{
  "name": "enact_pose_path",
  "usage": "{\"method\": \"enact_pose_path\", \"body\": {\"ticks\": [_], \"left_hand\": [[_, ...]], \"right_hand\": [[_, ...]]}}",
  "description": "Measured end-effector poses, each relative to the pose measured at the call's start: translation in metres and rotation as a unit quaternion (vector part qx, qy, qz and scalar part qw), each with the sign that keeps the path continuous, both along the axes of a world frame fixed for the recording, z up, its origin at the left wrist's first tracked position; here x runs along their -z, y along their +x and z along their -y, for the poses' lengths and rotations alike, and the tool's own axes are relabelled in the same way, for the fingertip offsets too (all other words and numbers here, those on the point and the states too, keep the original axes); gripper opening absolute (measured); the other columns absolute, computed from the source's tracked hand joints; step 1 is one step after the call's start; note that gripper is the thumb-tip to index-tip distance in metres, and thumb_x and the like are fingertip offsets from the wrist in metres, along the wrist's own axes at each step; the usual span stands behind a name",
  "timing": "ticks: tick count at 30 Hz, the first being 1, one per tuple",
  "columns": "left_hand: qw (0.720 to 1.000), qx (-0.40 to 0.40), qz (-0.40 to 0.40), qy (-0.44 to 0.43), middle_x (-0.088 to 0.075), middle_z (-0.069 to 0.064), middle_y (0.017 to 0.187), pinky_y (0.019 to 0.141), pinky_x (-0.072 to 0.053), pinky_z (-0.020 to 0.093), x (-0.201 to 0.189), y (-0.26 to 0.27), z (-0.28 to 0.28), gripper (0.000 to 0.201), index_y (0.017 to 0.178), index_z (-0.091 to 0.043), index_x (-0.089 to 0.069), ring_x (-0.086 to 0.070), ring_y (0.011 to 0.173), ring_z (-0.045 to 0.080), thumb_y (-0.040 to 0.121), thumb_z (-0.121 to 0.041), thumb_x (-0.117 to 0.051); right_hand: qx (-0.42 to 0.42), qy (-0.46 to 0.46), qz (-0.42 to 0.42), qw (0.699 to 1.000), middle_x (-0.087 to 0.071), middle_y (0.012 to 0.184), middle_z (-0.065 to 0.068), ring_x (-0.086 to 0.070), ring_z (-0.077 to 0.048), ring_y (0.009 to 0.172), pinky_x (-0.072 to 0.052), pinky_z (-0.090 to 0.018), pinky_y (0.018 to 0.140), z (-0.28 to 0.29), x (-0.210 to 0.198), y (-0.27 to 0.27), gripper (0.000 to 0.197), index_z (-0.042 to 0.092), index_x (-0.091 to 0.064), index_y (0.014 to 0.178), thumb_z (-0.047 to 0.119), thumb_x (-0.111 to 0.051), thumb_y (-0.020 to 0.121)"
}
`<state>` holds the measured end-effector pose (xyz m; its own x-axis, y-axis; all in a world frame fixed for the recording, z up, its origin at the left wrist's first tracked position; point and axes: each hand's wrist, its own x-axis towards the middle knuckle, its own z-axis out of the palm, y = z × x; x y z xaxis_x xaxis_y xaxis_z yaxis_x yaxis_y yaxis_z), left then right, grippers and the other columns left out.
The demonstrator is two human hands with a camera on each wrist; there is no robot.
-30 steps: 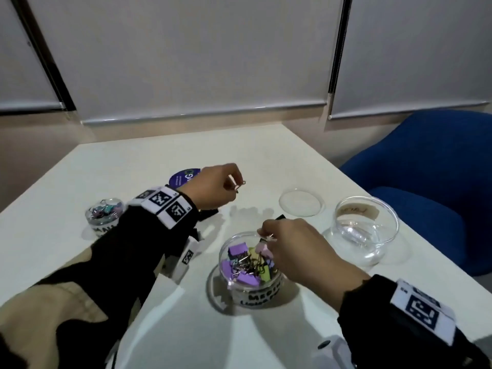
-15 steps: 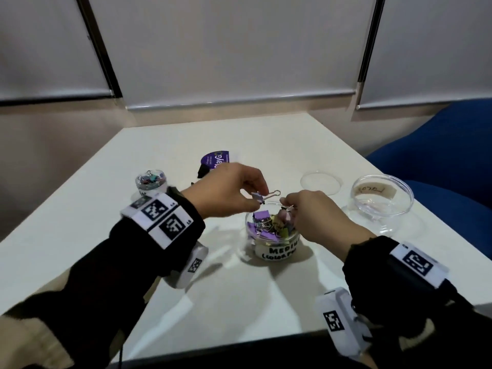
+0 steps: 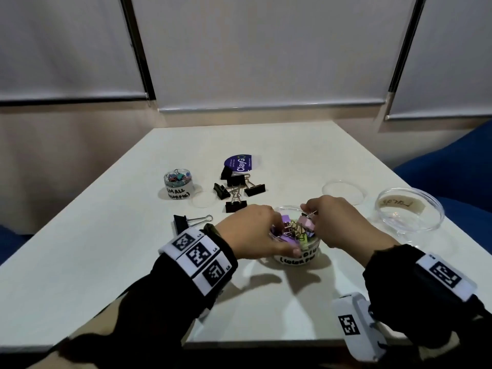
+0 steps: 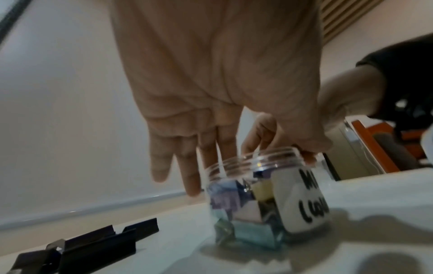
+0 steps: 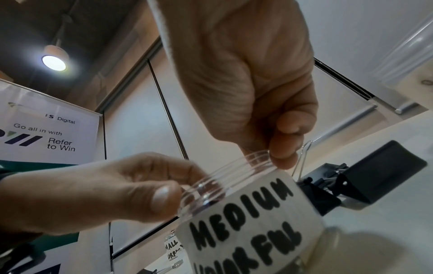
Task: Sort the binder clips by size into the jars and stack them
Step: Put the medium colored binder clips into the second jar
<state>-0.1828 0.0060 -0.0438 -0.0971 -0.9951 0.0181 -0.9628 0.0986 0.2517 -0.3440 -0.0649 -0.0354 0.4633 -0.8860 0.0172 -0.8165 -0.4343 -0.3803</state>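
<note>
The medium jar (image 3: 298,258), clear with a white handwritten label, stands near the table's front and holds several purple, pink and yellow binder clips. My left hand (image 3: 271,233) is at its left side, with the thumb along the rim. In the left wrist view its fingers (image 4: 187,166) point straight down at the jar (image 4: 297,200), one inside the mouth. My right hand (image 3: 311,217) is over the far right rim, with curled fingers pinching a pink binder clip (image 3: 306,224) that stands above the rest. The right wrist view shows that pinch (image 5: 281,152) just above the jar (image 5: 246,222).
Several large black clips (image 3: 235,187) lie behind the jar, and another (image 3: 183,222) lies to its left. The small jar (image 3: 177,183) stands at the back left, the empty large jar (image 3: 410,211) at the right. Two clear lids (image 3: 343,193) (image 3: 203,199) and a purple lid (image 3: 241,162) lie flat.
My left hand has come down from above the jar, where it pinched a purple clip, to the jar's mouth. My right hand has stayed at the rim. My head has tilted.
</note>
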Motion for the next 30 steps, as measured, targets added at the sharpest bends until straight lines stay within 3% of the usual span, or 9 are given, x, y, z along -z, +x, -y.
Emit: {"method": "enact_pose_path", "body": {"ticks": [3, 6, 11, 13, 16, 19, 22, 26, 30], "left_hand": [[0.999, -0.013, -0.02, -0.027, -0.043, 0.0, 0.13, 0.09, -0.047, 0.031, 0.0, -0.011, 0.003, 0.097, 0.14, -0.021, -0.037, -0.054, 0.109, 0.018, 0.062, -0.059, -0.08], [0.999, -0.035, -0.011, 0.013, -0.04, 0.006, 0.133, 0.095, -0.048, 0.037, 0.003, -0.022, 0.014, 0.116, 0.147, -0.018, -0.021, -0.051, 0.116, 0.024, 0.058, -0.061, -0.081], [0.996, -0.081, 0.005, 0.04, -0.044, 0.007, 0.123, 0.09, -0.051, 0.04, 0.01, -0.033, 0.02, 0.104, 0.14, -0.013, -0.031, -0.054, 0.111, 0.026, 0.059, -0.059, -0.078], [0.995, -0.085, -0.008, 0.051, -0.042, 0.007, 0.124, 0.088, -0.052, 0.04, 0.01, -0.033, 0.021, 0.103, 0.141, -0.014, -0.029, -0.055, 0.109, 0.026, 0.06, -0.056, -0.078], [0.995, -0.086, -0.022, 0.054, -0.043, 0.006, 0.123, 0.087, -0.053, 0.04, 0.009, -0.028, 0.024, 0.102, 0.139, -0.016, -0.03, -0.056, 0.106, 0.024, 0.059, -0.057, -0.079], [0.995, -0.09, -0.028, 0.03, -0.045, 0.005, 0.125, 0.089, -0.052, 0.038, 0.002, -0.021, 0.03, 0.102, 0.14, -0.018, -0.03, -0.055, 0.109, 0.023, 0.059, -0.06, -0.076], [0.996, -0.083, -0.027, -0.017, -0.042, 0.007, 0.132, 0.092, -0.049, 0.035, -0.012, -0.015, 0.043, 0.104, 0.145, -0.018, -0.024, -0.052, 0.115, 0.023, 0.063, -0.057, -0.075], [0.993, -0.101, -0.028, -0.054, -0.04, 0.006, 0.136, 0.095, -0.048, 0.038, -0.031, -0.007, 0.067, 0.107, 0.146, -0.021, -0.024, -0.051, 0.117, 0.024, 0.06, -0.055, -0.077], [0.99, -0.121, -0.034, -0.068, -0.035, 0.007, 0.135, 0.084, -0.045, 0.03, -0.038, 0.0, 0.093, 0.106, 0.146, -0.022, -0.026, -0.051, 0.116, 0.025, 0.06, -0.05, -0.081]], "right_hand": [[-0.004, 0.002, -0.008, 1.0, -0.068, 0.114, -0.007, -0.052, -0.023, 0.072, -0.037, -0.02, 0.069, -0.002, -0.004, -0.001, 0.036, 0.018, -0.059, 0.129, 0.023, -0.058, 0.093], [-0.005, 0.027, 0.013, 1.0, -0.068, 0.109, -0.01, -0.061, -0.023, 0.06, -0.04, -0.022, 0.052, -0.003, -0.004, -0.002, 0.037, 0.019, -0.059, 0.129, 0.014, -0.054, 0.092], [-0.015, 0.047, 0.06, 0.997, -0.067, 0.108, -0.003, -0.044, -0.004, 0.046, -0.039, -0.022, 0.062, 0.003, 0.003, -0.005, 0.035, 0.02, -0.06, 0.128, 0.016, -0.055, 0.094], [-0.021, 0.069, 0.067, 0.995, -0.068, 0.111, -0.003, -0.046, -0.007, 0.046, -0.039, -0.021, 0.054, 0.006, 0.004, -0.007, 0.037, 0.02, -0.059, 0.129, 0.013, -0.053, 0.093], [-0.022, 0.111, 0.085, 0.99, -0.067, 0.082, -0.002, -0.052, -0.018, 0.045, -0.039, -0.019, 0.043, 0.008, -0.002, -0.01, 0.042, 0.02, -0.061, 0.127, 0.004, -0.049, 0.089], [0.019, 0.076, 0.146, 0.986, -0.061, 0.072, 0.003, -0.056, -0.016, 0.056, -0.046, -0.021, 0.05, 0.017, -0.008, -0.02, 0.038, 0.018, -0.066, 0.115, 0.0, -0.044, 0.089], [0.047, 0.004, 0.069, 0.996, -0.063, 0.081, 0.001, -0.055, -0.017, 0.069, -0.039, -0.023, 0.055, 0.024, -0.006, -0.035, 0.031, 0.017, -0.064, 0.105, 0.001, -0.047, 0.085], [0.031, 0.02, -0.087, 0.996, -0.065, 0.103, -0.009, -0.062, -0.027, 0.094, -0.046, -0.027, 0.068, 0.023, 0.006, -0.048, 0.023, 0.012, -0.061, 0.103, 0.008, -0.055, 0.081], [-0.009, 0.055, -0.171, 0.984, -0.063, 0.075, -0.005, -0.062, -0.022, 0.071, -0.038, -0.021, 0.047, 0.022, 0.009, -0.049, 0.013, 0.013, -0.06, 0.076, 0.006, -0.063, 0.066]]}}
